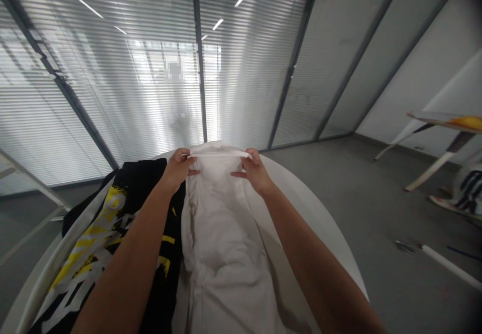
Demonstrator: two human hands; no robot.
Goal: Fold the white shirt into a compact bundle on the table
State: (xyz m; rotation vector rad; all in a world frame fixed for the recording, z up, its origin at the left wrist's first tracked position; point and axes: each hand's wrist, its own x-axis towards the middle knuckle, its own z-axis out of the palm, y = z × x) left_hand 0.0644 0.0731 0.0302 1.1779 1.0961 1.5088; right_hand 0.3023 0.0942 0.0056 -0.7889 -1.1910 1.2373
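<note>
Well, the fingers are closed in a pinch on both sides: the left hand has one far corner of the white garment, the right hand the other, and the edge runs as a straight, narrow band between them. Some fingers show on the near face; others go out of view at the edge, so how deep the grip goes I cannot tell. The cloth looks soft and limp, probably light enough for fingertips alone, with little risk of slipping or tearing, though its creases suggest it would bunch if lifted by one side. Two corners at once seem the best hold, since a single pinch in the middle would let the sides sag. The hands are about level, turned in toward each other, and the forearms reach forward well apart, nearer each other at the wrists. Between them the white garment lies lengthwise over a round white table. Just to its left is a black garment with yellow and pale print, partly hidden behind the left forearm. Farther out stand glass panels with blinds, and to the right, past a stretch of grey floor, another table carries something orange, too blurred to name
</note>
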